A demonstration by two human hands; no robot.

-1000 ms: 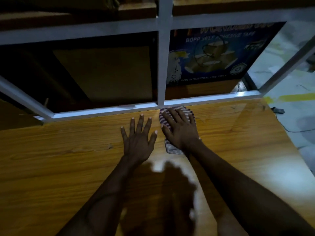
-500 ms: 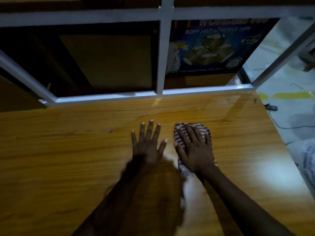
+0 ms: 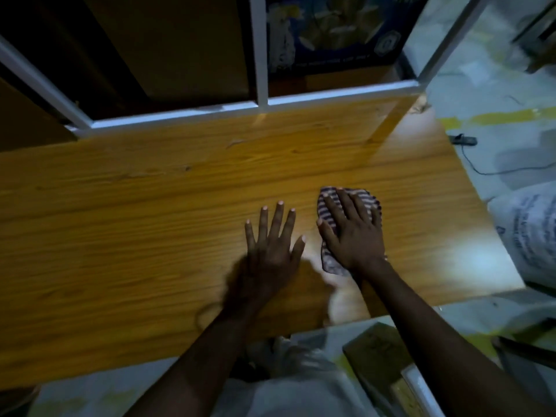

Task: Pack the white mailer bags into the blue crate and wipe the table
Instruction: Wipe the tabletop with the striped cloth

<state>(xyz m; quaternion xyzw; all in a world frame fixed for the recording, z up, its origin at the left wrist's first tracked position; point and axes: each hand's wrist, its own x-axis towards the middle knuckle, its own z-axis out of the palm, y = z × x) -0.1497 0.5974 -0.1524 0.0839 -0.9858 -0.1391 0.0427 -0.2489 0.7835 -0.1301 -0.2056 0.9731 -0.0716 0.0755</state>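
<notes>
My right hand (image 3: 353,233) lies flat with spread fingers on a striped cloth (image 3: 329,260), pressing it onto the wooden table (image 3: 135,224) right of centre. Only the cloth's edges show around the hand. My left hand (image 3: 272,245) rests flat on the bare tabletop just left of it, fingers apart, holding nothing. No mailer bags lie on the table and no blue crate is in view.
A white metal rack frame (image 3: 258,55) stands along the table's far edge, with a blue tape carton (image 3: 334,28) behind it. A printed white sack (image 3: 529,233) sits off the right edge. A cardboard box (image 3: 376,353) lies on the floor near the front edge.
Both hands have slid back from the rack toward the table's front edge, the right one dragging the cloth and drifting right. The view tilted down, showing the front edge.
</notes>
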